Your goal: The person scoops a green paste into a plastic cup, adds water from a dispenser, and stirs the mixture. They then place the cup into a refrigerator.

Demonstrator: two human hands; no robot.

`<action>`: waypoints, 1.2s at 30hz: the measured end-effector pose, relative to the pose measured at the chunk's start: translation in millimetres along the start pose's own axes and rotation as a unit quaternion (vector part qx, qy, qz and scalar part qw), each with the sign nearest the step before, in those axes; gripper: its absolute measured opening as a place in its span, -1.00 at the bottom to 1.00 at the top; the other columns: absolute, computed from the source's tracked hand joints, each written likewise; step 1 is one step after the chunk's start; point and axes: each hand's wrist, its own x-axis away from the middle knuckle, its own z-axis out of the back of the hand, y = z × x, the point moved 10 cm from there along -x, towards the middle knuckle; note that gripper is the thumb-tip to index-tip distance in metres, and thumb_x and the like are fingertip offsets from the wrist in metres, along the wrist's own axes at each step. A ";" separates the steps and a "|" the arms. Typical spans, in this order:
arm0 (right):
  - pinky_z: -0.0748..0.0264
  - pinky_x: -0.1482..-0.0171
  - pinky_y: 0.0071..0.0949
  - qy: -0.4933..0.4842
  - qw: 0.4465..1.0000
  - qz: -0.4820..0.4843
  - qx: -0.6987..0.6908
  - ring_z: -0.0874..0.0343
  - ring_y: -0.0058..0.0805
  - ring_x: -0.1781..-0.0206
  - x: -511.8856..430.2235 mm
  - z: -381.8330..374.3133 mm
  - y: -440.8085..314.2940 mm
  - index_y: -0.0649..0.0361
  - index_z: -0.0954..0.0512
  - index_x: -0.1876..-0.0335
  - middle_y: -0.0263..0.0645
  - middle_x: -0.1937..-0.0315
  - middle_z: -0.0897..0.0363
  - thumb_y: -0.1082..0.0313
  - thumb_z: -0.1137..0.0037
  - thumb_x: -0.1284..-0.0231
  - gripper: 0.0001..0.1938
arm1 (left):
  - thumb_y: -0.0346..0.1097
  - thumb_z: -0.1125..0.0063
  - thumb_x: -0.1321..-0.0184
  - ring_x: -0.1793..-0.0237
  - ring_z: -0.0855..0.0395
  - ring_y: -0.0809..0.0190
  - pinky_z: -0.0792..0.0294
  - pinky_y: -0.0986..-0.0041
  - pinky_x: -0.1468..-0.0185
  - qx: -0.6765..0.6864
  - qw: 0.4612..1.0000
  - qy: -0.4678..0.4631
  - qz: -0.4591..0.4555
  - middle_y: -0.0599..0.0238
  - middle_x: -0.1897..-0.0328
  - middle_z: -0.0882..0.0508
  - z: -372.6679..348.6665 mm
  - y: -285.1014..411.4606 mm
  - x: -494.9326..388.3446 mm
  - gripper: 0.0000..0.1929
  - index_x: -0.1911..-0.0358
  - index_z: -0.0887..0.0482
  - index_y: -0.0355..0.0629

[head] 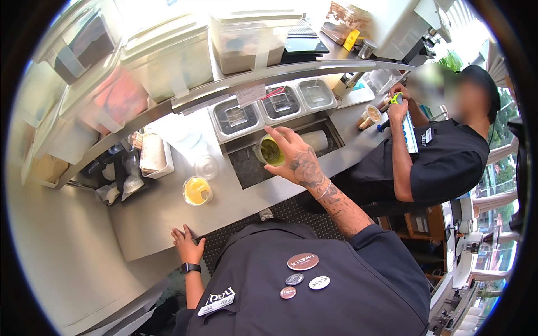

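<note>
My right hand [296, 159] grips a clear cup of green liquid [272, 152] above the dark recessed well [252, 170] in the counter. Thumb and fingers lie around the cup near its rim. At the counter's front edge, my left hand [187, 245] rests with its fingers spread, holding nothing. Between that hand and the wall of pans stands a clear cup with a yellow drink [196, 191] on the steel counter [155, 218]. A clear dome lid [206, 167] lies just behind this cup.
Lidded steel pans [236, 117] line the back. A white caddy [168, 161] holds napkins. Plastic bins [168, 59] fill the shelf overhead. On the right, a co-worker [441, 155] holds a green-and-black tool [395, 101] near an iced drink cup [370, 116].
</note>
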 end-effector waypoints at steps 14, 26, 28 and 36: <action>-0.68 -0.18 -0.23 0.175 0.974 0.143 -0.004 -0.58 -0.15 -0.17 -8.3 106.7 -51.3 -0.11 -0.30 -0.55 -0.19 -0.17 -0.49 0.35 -0.56 0.21 0.02 | 0.06 -0.43 -0.11 -0.68 0.25 -0.36 0.14 -0.18 -0.62 -0.015 1.000 0.003 -0.004 -0.41 -0.68 0.14 -0.8 -0.3 -2.0 0.05 -0.62 -0.08 -0.05; -0.65 -0.18 -0.22 0.206 0.966 0.158 -0.009 -0.57 -0.12 -0.19 -5.4 126.2 -56.9 -0.04 -0.33 -0.52 -0.17 -0.16 -0.51 0.39 -0.54 0.23 -0.01 | 0.09 -0.43 -0.11 -0.68 0.24 -0.36 0.13 -0.17 -0.62 -0.012 1.000 0.002 -0.004 -0.42 -0.67 0.14 -0.9 1.0 -2.1 0.05 -0.62 -0.08 -0.05; -0.63 -0.20 -0.22 0.196 0.968 0.155 -0.017 -0.55 -0.10 -0.22 -2.5 119.4 -55.5 0.01 -0.32 -0.52 -0.14 -0.17 -0.49 0.39 -0.54 0.23 -0.01 | 0.09 -0.42 -0.11 -0.67 0.22 -0.37 0.12 -0.17 -0.62 -0.012 1.000 -0.006 -0.001 -0.43 -0.67 0.13 -1.4 -2.7 -2.6 0.04 -0.62 -0.09 -0.07; -0.54 -0.31 -0.19 0.035 0.996 0.078 -0.035 -0.44 -0.01 -0.34 51.1 -19.3 -5.2 0.16 -0.20 -0.56 -0.06 -0.24 -0.39 0.40 -0.52 0.20 0.04 | 0.07 -0.42 -0.14 -0.66 0.19 -0.41 0.05 -0.18 -0.60 0.023 1.000 -0.017 -0.010 -0.45 -0.65 0.10 4.8 0.3 -5.8 0.00 -0.60 -0.14 -0.10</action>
